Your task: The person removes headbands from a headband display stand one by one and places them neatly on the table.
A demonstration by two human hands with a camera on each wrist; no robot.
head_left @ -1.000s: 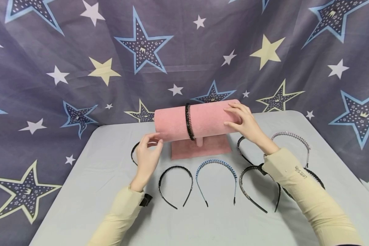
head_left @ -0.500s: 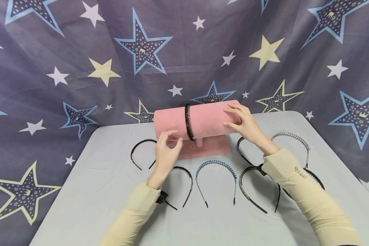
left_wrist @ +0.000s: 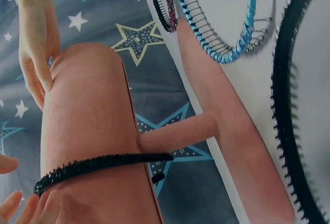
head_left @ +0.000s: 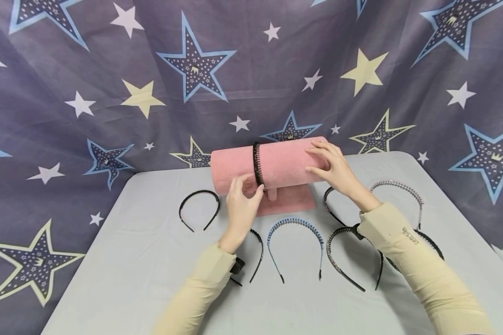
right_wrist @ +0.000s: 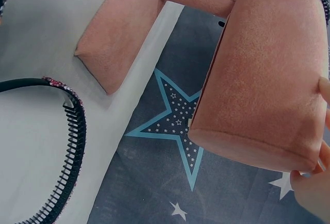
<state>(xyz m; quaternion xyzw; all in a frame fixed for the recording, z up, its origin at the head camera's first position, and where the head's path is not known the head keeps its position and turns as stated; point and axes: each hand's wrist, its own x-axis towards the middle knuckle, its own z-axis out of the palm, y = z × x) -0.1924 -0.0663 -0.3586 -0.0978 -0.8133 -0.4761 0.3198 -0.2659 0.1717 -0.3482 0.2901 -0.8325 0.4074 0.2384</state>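
A pink velvety headband display stand (head_left: 285,160) has a horizontal roll on a short post and flat base. One black toothed headband (head_left: 257,163) hangs over the roll near its middle. My left hand (head_left: 240,204) is in front of the roll, just left of this headband, with its thumb tip right at the band's lower front part. In the left wrist view, fingertips (left_wrist: 46,206) lie against the roll beside the black band. My right hand (head_left: 337,170) grips the roll's right end, fingers on top and thumb lower in front.
A black headband (head_left: 198,191) lies left of the stand. Another black headband (head_left: 261,246) is partly hidden by the left forearm. A blue headband (head_left: 295,220) lies front centre. Several more, including a pinkish headband (head_left: 402,184), lie around the right arm. A starry curtain (head_left: 251,70) hangs behind the table (head_left: 121,288).
My left hand has moved right along the front of the roll, from its left end to the black headband, uncovering the headband at left. The right hand has stayed in place.
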